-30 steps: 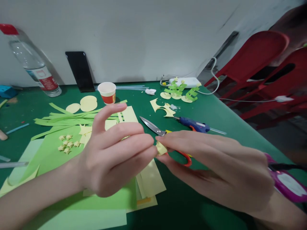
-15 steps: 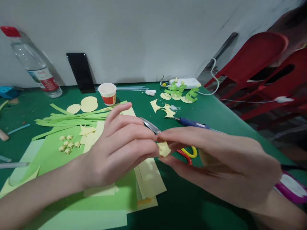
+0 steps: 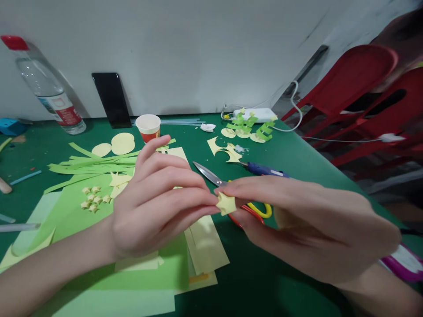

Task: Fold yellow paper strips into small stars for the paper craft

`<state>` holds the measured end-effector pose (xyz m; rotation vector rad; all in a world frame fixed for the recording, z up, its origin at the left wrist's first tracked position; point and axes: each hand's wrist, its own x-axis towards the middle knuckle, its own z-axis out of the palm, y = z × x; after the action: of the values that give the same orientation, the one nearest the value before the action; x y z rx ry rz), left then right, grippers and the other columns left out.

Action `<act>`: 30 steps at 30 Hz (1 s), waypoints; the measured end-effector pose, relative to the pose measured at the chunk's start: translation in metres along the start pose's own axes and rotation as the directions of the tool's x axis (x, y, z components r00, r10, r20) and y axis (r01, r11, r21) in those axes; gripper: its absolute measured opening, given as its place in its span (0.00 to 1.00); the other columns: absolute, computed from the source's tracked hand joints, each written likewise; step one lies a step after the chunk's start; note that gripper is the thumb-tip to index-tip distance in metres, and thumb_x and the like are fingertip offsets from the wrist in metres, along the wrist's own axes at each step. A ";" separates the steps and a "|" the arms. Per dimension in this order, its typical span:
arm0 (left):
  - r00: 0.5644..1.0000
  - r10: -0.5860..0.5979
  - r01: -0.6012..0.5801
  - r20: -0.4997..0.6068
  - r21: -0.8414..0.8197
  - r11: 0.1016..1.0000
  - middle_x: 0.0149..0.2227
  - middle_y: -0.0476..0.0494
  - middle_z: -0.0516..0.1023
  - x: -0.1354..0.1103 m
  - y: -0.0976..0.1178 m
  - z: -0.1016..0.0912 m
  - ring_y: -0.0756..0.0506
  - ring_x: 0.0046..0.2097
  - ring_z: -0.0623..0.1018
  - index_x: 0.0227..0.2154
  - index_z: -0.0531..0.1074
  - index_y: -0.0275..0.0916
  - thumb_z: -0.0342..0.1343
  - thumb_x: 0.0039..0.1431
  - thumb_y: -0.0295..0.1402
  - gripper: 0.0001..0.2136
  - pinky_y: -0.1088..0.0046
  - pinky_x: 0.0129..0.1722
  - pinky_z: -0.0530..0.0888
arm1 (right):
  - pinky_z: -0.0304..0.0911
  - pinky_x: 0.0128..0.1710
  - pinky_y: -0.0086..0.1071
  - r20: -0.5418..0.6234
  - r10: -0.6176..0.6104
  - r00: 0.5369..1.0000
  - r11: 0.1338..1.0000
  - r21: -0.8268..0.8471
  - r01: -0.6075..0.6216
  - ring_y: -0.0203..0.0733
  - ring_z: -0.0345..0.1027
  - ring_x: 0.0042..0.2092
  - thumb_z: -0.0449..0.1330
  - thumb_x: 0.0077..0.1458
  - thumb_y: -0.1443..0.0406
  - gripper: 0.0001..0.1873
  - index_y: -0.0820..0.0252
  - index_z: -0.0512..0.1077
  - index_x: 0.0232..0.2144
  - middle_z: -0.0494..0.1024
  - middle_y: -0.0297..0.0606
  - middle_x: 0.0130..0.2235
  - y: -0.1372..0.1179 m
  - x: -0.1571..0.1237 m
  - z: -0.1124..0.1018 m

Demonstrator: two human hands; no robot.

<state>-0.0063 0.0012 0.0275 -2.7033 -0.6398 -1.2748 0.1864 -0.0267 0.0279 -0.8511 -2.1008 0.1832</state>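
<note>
A small puffy yellow paper star (image 3: 226, 204) is pinched between the fingertips of both hands above the green table (image 3: 271, 277). My left hand (image 3: 155, 202) presses on its left side with the fingers bunched, the index finger raised. My right hand (image 3: 307, 220) pinches its right side between thumb and forefinger. Scissors (image 3: 211, 175) with red and yellow handles lie on the table just behind the star, partly hidden by my right hand.
Green and yellow paper sheets (image 3: 99, 264), green strips (image 3: 86, 165), several small yellow stars (image 3: 94, 198), a paper cup (image 3: 148, 127), a water bottle (image 3: 46, 88), a phone (image 3: 110, 100) and a blue glue gun (image 3: 264, 169) lie about. Red chairs (image 3: 357, 83) stand at the right.
The folded yellow piece between my fingertips has been pinched into a pointed star shape. Both hands stayed together at the same spot, shifting only slightly.
</note>
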 end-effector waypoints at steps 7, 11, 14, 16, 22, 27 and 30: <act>0.999 -0.015 0.014 0.034 0.036 0.999 0.29 0.55 0.79 -0.001 0.001 -0.002 0.49 0.33 0.77 0.28 0.72 0.45 0.55 0.56 0.28 0.05 0.55 0.54 0.70 | 0.74 0.35 0.24 0.092 0.005 0.996 0.999 0.049 -0.010 0.37 0.76 0.33 0.59 0.48 0.76 0.15 0.48 0.72 0.32 0.80 0.28 0.33 0.002 0.001 -0.004; 0.999 -0.032 0.032 0.019 0.016 0.999 0.28 0.54 0.79 0.001 0.005 -0.004 0.50 0.32 0.76 0.29 0.71 0.42 0.57 0.54 0.25 0.04 0.56 0.54 0.70 | 0.73 0.35 0.22 0.062 -0.065 0.996 0.998 0.006 0.065 0.36 0.76 0.33 0.58 0.47 0.76 0.15 0.50 0.72 0.31 0.80 0.31 0.32 0.002 0.003 -0.003; 1.000 -0.007 0.007 0.018 0.015 1.000 0.28 0.53 0.79 0.001 0.005 -0.003 0.50 0.32 0.76 0.29 0.72 0.40 0.57 0.53 0.24 0.04 0.54 0.54 0.70 | 0.72 0.33 0.19 0.003 -0.162 0.987 0.984 -0.077 0.162 0.35 0.75 0.31 0.57 0.46 0.77 0.13 0.55 0.72 0.31 0.80 0.35 0.29 0.001 0.004 0.000; 1.000 -0.005 0.004 0.014 0.026 1.000 0.28 0.53 0.79 -0.001 0.005 -0.001 0.50 0.33 0.76 0.29 0.72 0.40 0.57 0.52 0.23 0.05 0.53 0.55 0.69 | 0.72 0.33 0.18 -0.016 -0.174 0.985 0.980 -0.100 0.171 0.35 0.75 0.30 0.57 0.47 0.77 0.13 0.56 0.72 0.30 0.80 0.35 0.28 0.001 0.003 0.003; 1.000 0.010 -0.009 -0.011 0.040 0.999 0.28 0.52 0.78 -0.005 0.001 0.004 0.49 0.34 0.75 0.28 0.71 0.39 0.56 0.51 0.20 0.07 0.52 0.56 0.66 | 0.73 0.33 0.20 -0.004 -0.038 0.999 0.997 0.060 0.038 0.35 0.75 0.30 0.57 0.46 0.77 0.12 0.56 0.71 0.31 0.80 0.35 0.29 0.002 -0.002 0.008; 1.000 0.011 -0.012 0.020 0.040 0.999 0.28 0.51 0.78 -0.005 0.001 0.001 0.49 0.34 0.75 0.29 0.72 0.38 0.54 0.52 0.20 0.07 0.52 0.57 0.65 | 0.72 0.33 0.22 -0.088 0.025 0.996 0.984 0.176 -0.009 0.35 0.74 0.31 0.59 0.45 0.77 0.13 0.57 0.70 0.32 0.79 0.36 0.29 0.004 -0.004 0.014; 1.000 0.018 -0.018 0.015 0.044 0.999 0.28 0.49 0.78 -0.006 0.001 0.001 0.48 0.35 0.76 0.29 0.72 0.37 0.54 0.52 0.20 0.07 0.52 0.56 0.65 | 0.72 0.32 0.24 -0.081 0.049 0.995 0.979 0.200 -0.032 0.35 0.74 0.31 0.59 0.45 0.77 0.13 0.57 0.70 0.32 0.79 0.36 0.29 0.006 -0.005 0.016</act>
<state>-0.0080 -0.0009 0.0225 -2.6792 -0.6360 -1.2232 0.1794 -0.0230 0.0125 -0.7686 -1.9487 0.3654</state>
